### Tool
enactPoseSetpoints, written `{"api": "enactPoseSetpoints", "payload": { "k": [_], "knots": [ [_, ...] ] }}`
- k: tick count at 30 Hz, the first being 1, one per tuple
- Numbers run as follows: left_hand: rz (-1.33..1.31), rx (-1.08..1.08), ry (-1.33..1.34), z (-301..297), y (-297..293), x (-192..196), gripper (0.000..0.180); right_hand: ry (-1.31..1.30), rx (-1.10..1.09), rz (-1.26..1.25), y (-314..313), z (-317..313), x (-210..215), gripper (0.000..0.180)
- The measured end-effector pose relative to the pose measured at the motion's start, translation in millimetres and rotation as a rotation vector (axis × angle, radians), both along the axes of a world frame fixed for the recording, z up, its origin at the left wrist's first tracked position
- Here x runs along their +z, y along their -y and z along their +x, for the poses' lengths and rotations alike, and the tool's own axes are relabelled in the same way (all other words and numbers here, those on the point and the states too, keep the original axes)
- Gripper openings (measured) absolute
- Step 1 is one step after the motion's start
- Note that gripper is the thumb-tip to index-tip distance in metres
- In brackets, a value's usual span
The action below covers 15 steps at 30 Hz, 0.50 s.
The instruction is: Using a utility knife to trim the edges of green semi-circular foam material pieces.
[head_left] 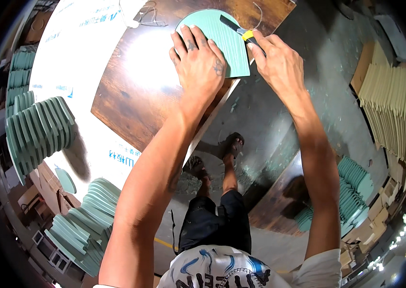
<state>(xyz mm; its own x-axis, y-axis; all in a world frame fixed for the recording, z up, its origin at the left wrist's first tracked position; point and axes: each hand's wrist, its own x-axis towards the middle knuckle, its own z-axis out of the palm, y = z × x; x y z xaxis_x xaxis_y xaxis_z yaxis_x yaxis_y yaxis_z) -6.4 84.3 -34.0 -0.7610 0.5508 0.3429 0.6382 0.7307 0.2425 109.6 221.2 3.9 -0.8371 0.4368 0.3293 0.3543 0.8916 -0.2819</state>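
Note:
A pale green arch-shaped panel (pixel 227 36) lies flat on a dark wooden board (pixel 135 91). My left hand (pixel 197 65) presses down on the panel's near left part, fingers spread. My right hand (pixel 277 62) grips a utility knife (pixel 241 31) with a yellow slider. The black blade end rests across the panel's upper right edge.
Stacks of the same green panels stand at the left (pixel 39 129), lower left (pixel 87 221) and right (pixel 354 187). Beige boards (pixel 399 110) lean at the far right. The wooden board rests on a white sheet (pixel 75 53). Green offcuts litter the grey floor (pixel 270 115) around my sandalled feet.

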Motion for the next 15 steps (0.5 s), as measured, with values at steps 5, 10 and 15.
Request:
{"api": "enactPoseSetpoints", "payload": {
  "k": [5,10,15],
  "knots": [
    [-0.04,0.031,0.065,-6,2,6,0.056,0.008,0.082,-0.008,-18,-14,2,0.035],
    [-0.051,0.014,0.102,-6,-4,10,0.056,0.024,0.172,0.032,-46,-33,7,0.034],
    [-0.068,-0.1,0.05,-27,7,12,0.052,0.081,0.249,-0.044,-65,-38,15,0.033]
  ]
}}
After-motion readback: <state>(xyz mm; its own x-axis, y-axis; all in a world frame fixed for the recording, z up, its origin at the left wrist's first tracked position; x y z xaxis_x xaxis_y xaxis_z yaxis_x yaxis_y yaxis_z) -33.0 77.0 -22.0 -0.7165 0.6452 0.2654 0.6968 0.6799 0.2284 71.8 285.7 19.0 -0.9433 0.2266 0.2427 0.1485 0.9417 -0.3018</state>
